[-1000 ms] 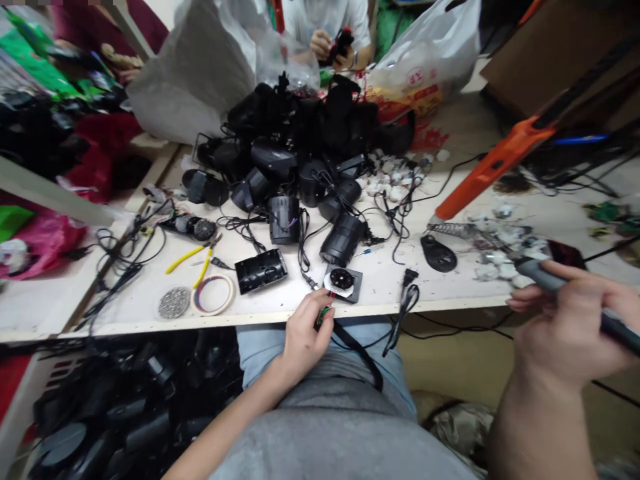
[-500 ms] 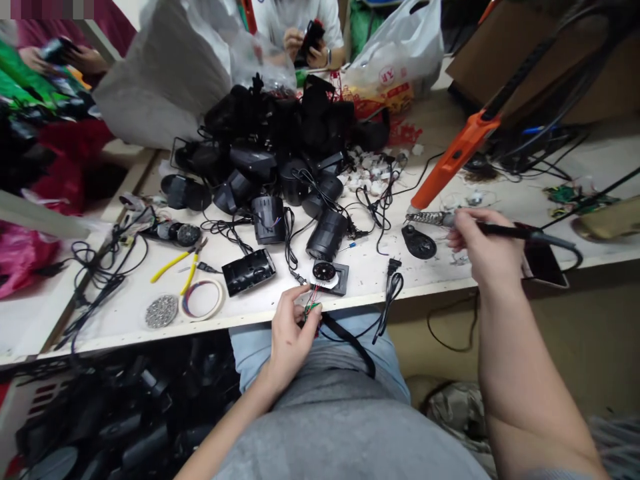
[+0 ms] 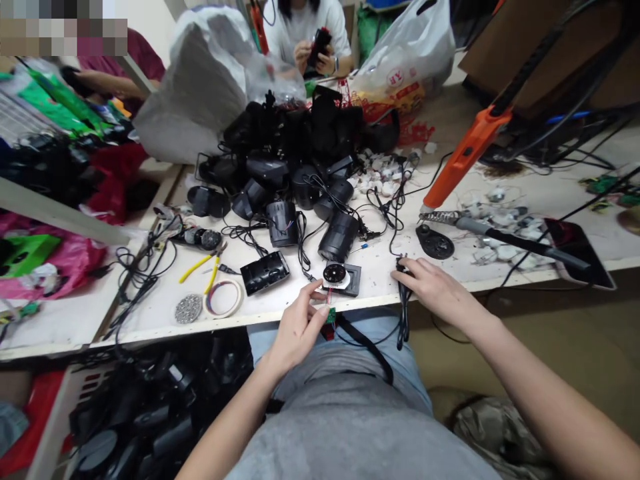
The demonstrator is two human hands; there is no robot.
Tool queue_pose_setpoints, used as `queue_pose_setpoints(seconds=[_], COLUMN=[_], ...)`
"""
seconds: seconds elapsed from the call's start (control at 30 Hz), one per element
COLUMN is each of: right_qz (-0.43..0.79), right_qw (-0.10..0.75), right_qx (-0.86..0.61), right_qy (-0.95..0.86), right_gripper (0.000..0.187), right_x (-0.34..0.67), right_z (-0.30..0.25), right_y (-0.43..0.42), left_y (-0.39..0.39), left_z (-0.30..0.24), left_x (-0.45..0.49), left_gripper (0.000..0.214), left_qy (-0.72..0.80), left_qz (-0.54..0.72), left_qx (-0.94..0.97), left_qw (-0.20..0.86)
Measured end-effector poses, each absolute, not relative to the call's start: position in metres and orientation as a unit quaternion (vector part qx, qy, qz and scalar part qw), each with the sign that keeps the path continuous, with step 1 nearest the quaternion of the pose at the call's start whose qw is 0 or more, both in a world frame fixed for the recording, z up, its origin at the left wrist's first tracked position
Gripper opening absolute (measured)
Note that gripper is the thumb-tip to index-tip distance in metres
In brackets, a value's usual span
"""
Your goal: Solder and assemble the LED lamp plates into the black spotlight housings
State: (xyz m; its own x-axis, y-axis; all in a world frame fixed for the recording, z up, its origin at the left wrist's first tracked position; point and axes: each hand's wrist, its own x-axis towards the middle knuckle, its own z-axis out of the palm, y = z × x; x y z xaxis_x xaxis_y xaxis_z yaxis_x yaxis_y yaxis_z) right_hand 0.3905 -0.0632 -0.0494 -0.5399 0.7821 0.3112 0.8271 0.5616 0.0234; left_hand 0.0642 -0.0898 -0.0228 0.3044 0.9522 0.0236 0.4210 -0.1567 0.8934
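Observation:
My left hand (image 3: 299, 328), at the table's front edge, pinches a small green circuit board (image 3: 331, 315) between thumb and fingers. Thin red wires run from the board up to a round black-and-white part (image 3: 335, 273) lying on a dark square frame (image 3: 353, 280). My right hand (image 3: 434, 288) has its fingers closed round the plug end of a bundled black power cord (image 3: 404, 319) that hangs over the edge. Beyond it, a soldering iron (image 3: 475, 228) lies unheld, its tip end by a flat black piece (image 3: 435, 241) and below an orange-handled tool (image 3: 463, 155).
Black housings (image 3: 300, 133) are heaped at the back centre. Yellow-handled pliers (image 3: 197, 267), a tape roll (image 3: 237, 303) and a metal wool pad (image 3: 189, 309) lie left. A phone-like slab (image 3: 575, 250) overhangs the right edge. A co-worker (image 3: 310, 40) sits opposite, holding a dark object.
My right hand has let go of the soldering iron, moved left and down, and taken hold of the power cord. My left hand still holds the circuit board. The view has shifted slightly.

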Motion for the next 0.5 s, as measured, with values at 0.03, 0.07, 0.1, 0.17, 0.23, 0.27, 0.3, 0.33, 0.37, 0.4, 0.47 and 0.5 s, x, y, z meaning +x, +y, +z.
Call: queue_pose_setpoints(seconds=[0.03, 0.07, 0.1, 0.17, 0.23, 0.27, 0.3, 0.33, 0.37, 0.4, 0.47, 0.5], right_qz=[-0.082, -0.081, -0.084, -0.100, -0.122, -0.133, -0.143, -0.151, -0.158, -0.165, -0.168, -0.162], right_qw=[0.140, 0.150, 0.164, 0.202, 0.252, 0.280, 0.308, 0.335, 0.360, 0.383, 0.410, 0.412], right_qx=[-0.451, -0.445, -0.441, -0.434, -0.435, -0.439, -0.444, -0.449, -0.453, -0.457, -0.477, -0.500], right_qy=[-0.878, -0.879, -0.878, -0.872, -0.856, -0.843, -0.829, -0.815, -0.800, -0.786, -0.759, -0.744], right_gripper=[0.043, 0.044, 0.046, 0.049, 0.046, 0.042, 0.036, 0.030, 0.025, 0.022, 0.015, 0.010], right_x=[0.394, 0.397, 0.399, 0.402, 0.401, 0.399, 0.397, 0.394, 0.391, 0.389, 0.391, 0.396], right_z=[-0.052, -0.056, -0.059, -0.065, -0.066, -0.065, -0.062, -0.057, -0.052, -0.046, -0.032, -0.025], right_y=[-0.061, -0.060, -0.059, -0.061, -0.066, -0.070, -0.074, -0.079, -0.085, -0.092, -0.104, -0.109], left_y=[-0.087, -0.083, -0.078, -0.067, -0.055, -0.048, -0.042, -0.037, -0.032, -0.028, -0.022, -0.021], left_z=[-0.021, -0.020, -0.021, -0.024, -0.029, -0.031, -0.032, -0.032, -0.032, -0.030, -0.028, -0.027], left_x=[0.059, 0.054, 0.050, 0.046, 0.047, 0.050, 0.053, 0.057, 0.061, 0.065, 0.072, 0.075], left_gripper=[0.037, 0.034, 0.032, 0.034, 0.052, 0.062, 0.070, 0.076, 0.082, 0.086, 0.090, 0.089], left_qy=[0.499, 0.504, 0.509, 0.497, 0.454, 0.431, 0.414, 0.403, 0.399, 0.402, 0.416, 0.423], left_qz=[0.313, 0.316, 0.324, 0.342, 0.344, 0.338, 0.329, 0.319, 0.309, 0.300, 0.281, 0.274], left_qx=[0.693, 0.695, 0.702, 0.734, 0.778, 0.794, 0.805, 0.809, 0.807, 0.801, 0.788, 0.784], left_qw=[0.416, 0.403, 0.378, 0.311, 0.267, 0.264, 0.270, 0.285, 0.306, 0.326, 0.356, 0.362])
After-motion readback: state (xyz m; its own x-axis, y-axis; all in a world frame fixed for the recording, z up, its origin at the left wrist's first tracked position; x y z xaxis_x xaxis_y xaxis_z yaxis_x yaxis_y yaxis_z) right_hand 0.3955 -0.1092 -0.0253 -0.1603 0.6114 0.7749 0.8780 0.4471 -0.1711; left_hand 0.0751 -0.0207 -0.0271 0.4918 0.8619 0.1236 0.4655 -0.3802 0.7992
